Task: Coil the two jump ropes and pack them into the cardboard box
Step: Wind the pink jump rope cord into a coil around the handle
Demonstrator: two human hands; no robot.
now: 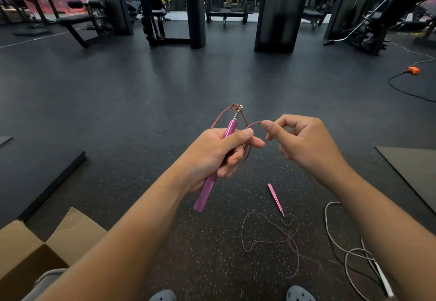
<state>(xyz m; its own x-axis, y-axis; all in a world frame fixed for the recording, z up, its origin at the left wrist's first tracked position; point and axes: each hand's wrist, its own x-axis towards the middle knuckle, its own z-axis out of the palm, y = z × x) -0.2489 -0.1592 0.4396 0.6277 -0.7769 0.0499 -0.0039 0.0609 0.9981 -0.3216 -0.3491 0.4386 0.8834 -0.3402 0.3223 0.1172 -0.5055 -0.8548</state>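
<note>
My left hand (219, 152) grips one pink handle (230, 127) of the pink jump rope, its metal tip pointing up and away. A short loop of the pink cord (253, 125) runs from that tip across to my right hand (299, 142), which pinches it between thumb and forefinger. The other pink handle (274, 198) lies on the floor below my hands, with loose pink cord (266, 232) tangled beside it. A grey rope (346, 253) with a white handle (383, 277) lies loose at the lower right. The open cardboard box (30, 251) stands at the lower left.
The floor is dark speckled rubber. Black mats lie at the left (44, 183) and right (412, 171). Gym machines and benches (77, 20) stand far ahead. An orange plug (414, 69) with a cable lies at the far right. My grey shoes (299, 293) show at the bottom edge.
</note>
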